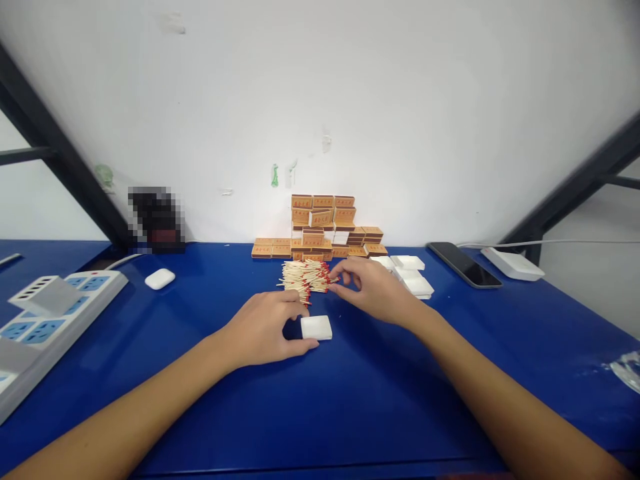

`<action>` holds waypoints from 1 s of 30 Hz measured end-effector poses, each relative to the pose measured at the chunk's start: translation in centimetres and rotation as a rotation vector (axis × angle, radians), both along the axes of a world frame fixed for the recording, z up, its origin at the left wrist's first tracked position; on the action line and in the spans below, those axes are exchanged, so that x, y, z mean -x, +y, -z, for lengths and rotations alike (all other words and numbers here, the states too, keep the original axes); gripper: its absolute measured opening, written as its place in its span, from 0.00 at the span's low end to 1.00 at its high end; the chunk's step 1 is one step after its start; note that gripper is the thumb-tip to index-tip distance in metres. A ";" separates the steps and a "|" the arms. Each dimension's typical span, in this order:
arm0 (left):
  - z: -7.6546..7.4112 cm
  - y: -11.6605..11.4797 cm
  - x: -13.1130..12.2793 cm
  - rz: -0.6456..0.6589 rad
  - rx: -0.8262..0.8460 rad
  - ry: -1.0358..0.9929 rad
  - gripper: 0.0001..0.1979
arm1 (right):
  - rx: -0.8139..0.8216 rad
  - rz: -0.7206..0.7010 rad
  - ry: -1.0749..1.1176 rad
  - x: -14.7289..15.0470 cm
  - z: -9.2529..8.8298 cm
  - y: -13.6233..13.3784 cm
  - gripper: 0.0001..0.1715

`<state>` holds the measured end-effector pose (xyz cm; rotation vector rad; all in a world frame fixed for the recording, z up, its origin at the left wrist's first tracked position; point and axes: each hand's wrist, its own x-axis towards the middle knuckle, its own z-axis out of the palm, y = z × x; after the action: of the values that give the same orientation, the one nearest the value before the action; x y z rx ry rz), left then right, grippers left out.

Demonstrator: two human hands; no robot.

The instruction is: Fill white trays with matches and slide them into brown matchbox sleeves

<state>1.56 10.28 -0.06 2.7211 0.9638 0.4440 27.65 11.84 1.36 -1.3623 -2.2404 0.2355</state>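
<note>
On the blue tabletop, a small white matchbox tray (317, 327) lies in front of me. My left hand (270, 327) reaches it from the left, with the index finger at its far edge and the thumb at its near edge. Beyond it is a loose heap of red-tipped matches (300, 275). At the heap's right side my right hand (370, 285) has thumb and index finger closed around a few match ends; how many is too small to tell. Behind the heap, printed matchboxes (323, 201) are stacked against the wall.
More white matchbox trays (416, 285) sit to the right of my right hand. Farther right lie a black phone (465, 265) and a white device (513, 263) with a cable. To the left are a white earphone case (160, 279) and a large power strip (65, 320).
</note>
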 end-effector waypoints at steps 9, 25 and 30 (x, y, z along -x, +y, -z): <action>-0.8 0.4 0.7 0.011 -0.026 0.052 0.21 | -0.012 -0.037 -0.239 2.3 0.9 2.1 0.08; 0.0 0.3 0.1 0.043 -0.061 0.042 0.18 | -0.020 -0.033 -0.521 0.4 0.2 1.6 0.09; 0.3 0.4 -0.1 0.033 -0.036 0.032 0.17 | 0.015 -0.009 -0.502 -1.2 0.2 1.4 0.10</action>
<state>1.62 10.66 -0.37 2.7801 0.9254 0.4169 28.86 13.21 1.17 -1.5512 -2.6486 -0.1019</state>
